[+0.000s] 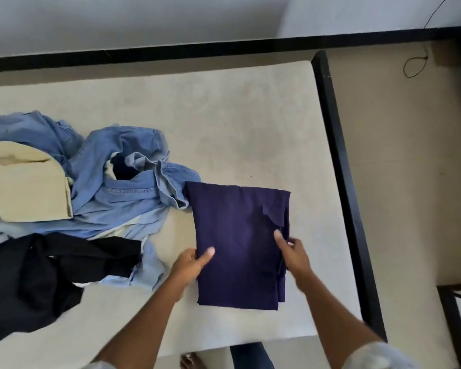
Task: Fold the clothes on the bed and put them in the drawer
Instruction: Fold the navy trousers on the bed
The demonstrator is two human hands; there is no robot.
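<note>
A dark navy garment (240,235) lies folded into a tall rectangle on the pale mattress (224,123), near its front right. My left hand (192,263) grips the garment's left edge, thumb on top and fingers under the cloth. On the opposite edge, my right hand (292,251) pinches the layered fabric with its thumb above. To the left sits an unfolded heap: a light blue denim shirt (123,187), a beige piece (30,187) and a black garment (37,278).
The bed's black frame (341,166) runs along the mattress's right side and back. Beige floor (399,161) lies to the right, with a thin black cable (415,66) on it. A bare foot (192,362) shows below the mattress's front edge.
</note>
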